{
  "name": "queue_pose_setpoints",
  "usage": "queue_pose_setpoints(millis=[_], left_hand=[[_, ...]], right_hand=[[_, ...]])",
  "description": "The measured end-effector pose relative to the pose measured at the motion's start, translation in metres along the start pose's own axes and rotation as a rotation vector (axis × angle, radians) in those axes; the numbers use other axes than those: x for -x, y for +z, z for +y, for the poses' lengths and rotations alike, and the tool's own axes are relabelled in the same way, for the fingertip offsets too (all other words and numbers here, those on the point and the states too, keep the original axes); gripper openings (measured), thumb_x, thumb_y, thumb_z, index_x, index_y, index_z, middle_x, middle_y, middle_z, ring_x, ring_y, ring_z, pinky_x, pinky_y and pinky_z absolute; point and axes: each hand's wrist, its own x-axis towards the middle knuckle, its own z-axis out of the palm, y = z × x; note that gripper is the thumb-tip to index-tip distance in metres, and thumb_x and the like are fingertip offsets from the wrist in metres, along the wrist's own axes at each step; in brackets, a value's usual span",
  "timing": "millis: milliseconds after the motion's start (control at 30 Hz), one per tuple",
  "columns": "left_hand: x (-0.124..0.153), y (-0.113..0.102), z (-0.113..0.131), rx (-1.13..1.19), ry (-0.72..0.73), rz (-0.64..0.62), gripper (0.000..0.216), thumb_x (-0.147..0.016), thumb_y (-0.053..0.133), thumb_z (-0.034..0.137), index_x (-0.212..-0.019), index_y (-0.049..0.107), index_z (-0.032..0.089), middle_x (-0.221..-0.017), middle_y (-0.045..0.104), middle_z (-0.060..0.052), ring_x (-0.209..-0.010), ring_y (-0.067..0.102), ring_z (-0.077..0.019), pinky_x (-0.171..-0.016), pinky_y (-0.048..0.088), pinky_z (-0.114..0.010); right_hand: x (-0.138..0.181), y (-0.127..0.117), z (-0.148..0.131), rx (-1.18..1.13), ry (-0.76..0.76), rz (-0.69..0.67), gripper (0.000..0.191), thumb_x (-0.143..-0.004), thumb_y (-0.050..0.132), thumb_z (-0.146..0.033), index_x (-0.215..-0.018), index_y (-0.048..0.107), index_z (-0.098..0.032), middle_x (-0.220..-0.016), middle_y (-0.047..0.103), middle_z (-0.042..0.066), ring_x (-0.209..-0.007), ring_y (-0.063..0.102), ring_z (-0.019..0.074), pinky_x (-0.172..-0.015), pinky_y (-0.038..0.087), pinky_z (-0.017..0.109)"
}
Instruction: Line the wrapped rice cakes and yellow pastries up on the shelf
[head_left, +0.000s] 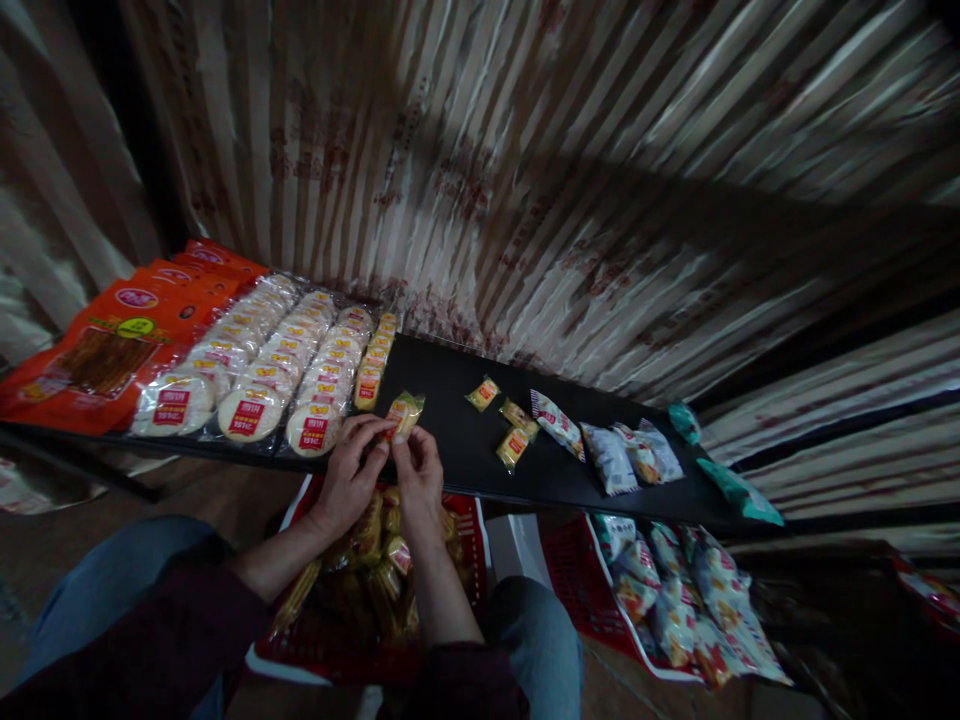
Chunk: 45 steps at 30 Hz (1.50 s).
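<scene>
Between my two hands is a small yellow snack packet [406, 410] in clear wrap with a red label, just above the front of the black shelf [442, 380]. The fingers of my left hand [354, 470] are closed on the packet's left side. My right hand [418, 480] pinches its lower right end with thumb and fingers. Left of the packet, a short row of like yellow packets [373, 362] runs to the back of the shelf. Beside that row lie overlapping rows of round white rice crackers [255, 408] in clear wraps.
Orange snack bags [90, 340] fill the shelf's left end. Loose yellow packets [514, 447], white bags [559, 425] and teal bags [739, 490] lie to the right. Below are a red basket [480, 560] of yellow packets and another basket [570, 575] of bags. A striped curtain [480, 200] hangs behind.
</scene>
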Motion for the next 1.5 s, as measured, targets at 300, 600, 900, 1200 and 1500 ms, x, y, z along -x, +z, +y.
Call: queue_pose_setpoints(millis=[300, 600, 900, 1200, 1500], left_hand=[[-0.002, 0.000, -0.007, -0.251, 0.070, 0.044, 0.024, -0.087, 0.041, 0.020, -0.100, 0.062, 0.020, -0.108, 0.054, -0.007, -0.106, 0.049, -0.0195, -0.096, 0.041, -0.038], [-0.006, -0.003, -0.014, -0.389, 0.106, 0.010, 0.026, -0.083, 0.043, 0.016, -0.104, 0.058, 0.018, -0.114, 0.053, -0.009, -0.110, 0.049, -0.0218, -0.101, 0.039, -0.042], [-0.009, -0.008, -0.016, -0.572, 0.182, -0.056, 0.036, -0.080, 0.039, 0.010, -0.111, 0.057, 0.016, -0.115, 0.058, -0.011, -0.108, 0.050, -0.0245, -0.100, 0.039, -0.044], [-0.013, -0.010, -0.013, -0.694, 0.221, -0.054, 0.037, -0.075, 0.042, 0.007, -0.103, 0.063, 0.018, -0.117, 0.062, -0.010, -0.116, 0.046, -0.0286, -0.096, 0.036, -0.047], [-0.018, -0.011, -0.011, -0.778, 0.206, -0.033, 0.033, -0.074, 0.045, 0.008, -0.099, 0.065, 0.018, -0.118, 0.060, -0.012, -0.116, 0.044, -0.0309, -0.098, 0.032, -0.051]], right_hand=[[-0.025, 0.001, 0.030, 0.265, -0.080, 0.031, 0.028, -0.077, 0.059, -0.033, -0.101, 0.064, -0.021, -0.095, 0.069, 0.003, -0.091, 0.062, 0.0187, -0.083, 0.048, 0.032], [-0.039, 0.015, 0.034, 0.332, -0.091, -0.003, 0.034, -0.080, 0.051, -0.027, -0.112, 0.059, -0.019, -0.104, 0.068, 0.006, -0.094, 0.062, 0.0182, -0.089, 0.046, 0.033], [-0.043, 0.019, 0.041, 0.475, -0.114, 0.012, 0.030, -0.077, 0.054, -0.024, -0.106, 0.063, -0.021, -0.095, 0.068, 0.004, -0.085, 0.061, 0.0182, -0.082, 0.046, 0.031], [-0.046, 0.024, 0.037, 0.545, -0.198, -0.021, 0.031, -0.075, 0.052, -0.017, -0.102, 0.065, -0.022, -0.092, 0.066, 0.005, -0.082, 0.059, 0.0182, -0.081, 0.047, 0.032], [-0.052, 0.024, 0.040, 0.524, -0.154, -0.012, 0.030, -0.071, 0.058, -0.018, -0.099, 0.066, -0.024, -0.088, 0.064, 0.002, -0.077, 0.059, 0.0171, -0.075, 0.048, 0.030]])
